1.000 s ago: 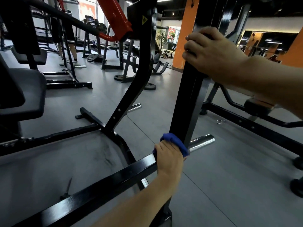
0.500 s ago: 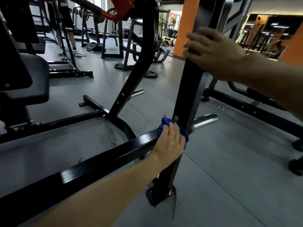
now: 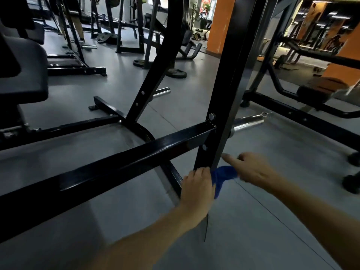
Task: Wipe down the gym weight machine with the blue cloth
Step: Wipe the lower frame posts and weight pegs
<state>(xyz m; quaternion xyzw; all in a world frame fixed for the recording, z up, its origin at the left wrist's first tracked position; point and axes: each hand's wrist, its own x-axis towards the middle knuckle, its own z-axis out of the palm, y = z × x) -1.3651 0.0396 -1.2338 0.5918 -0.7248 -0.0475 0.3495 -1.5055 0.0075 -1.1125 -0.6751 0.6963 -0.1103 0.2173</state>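
The left hand point(image 3: 197, 189) is low on the black upright post point(image 3: 231, 78) of the weight machine, its fingers curled around the blue cloth point(image 3: 222, 177) and pressing it on the post near the bottom. The cloth comes out from the right side of this hand, folded, and hangs a little down beside the post. The right hand point(image 3: 253, 170) is just beside the cloth on the other side, its forefinger stretched out toward the post; the near edge of the hand touches or almost touches the cloth, and because of the blur I cannot tell if its other fingers hold it.

Above the hands a black horizontal bar point(image 3: 120, 164) joins the post, with a bolt point(image 3: 212, 116) at the joint. A chrome peg point(image 3: 248, 124) sticks out from the far side of the post, to the right. A second slanted black post point(image 3: 148, 90) rises behind the bar, with another short chrome peg point(image 3: 161, 92) near it. At the left edge stands a dark padded seat point(image 3: 23, 75). The lower frame bars cross in front of the grey floor point(image 3: 253, 221) and hide part of it, and the post itself hides the fingertips of the left hand.

Farther away lie weight plates point(image 3: 176, 73) on the floor, an orange column point(image 3: 222, 24) stands behind, and at the right is another bench point(image 3: 315, 94) with a black frame. A red poster on the far wall is too small to read.
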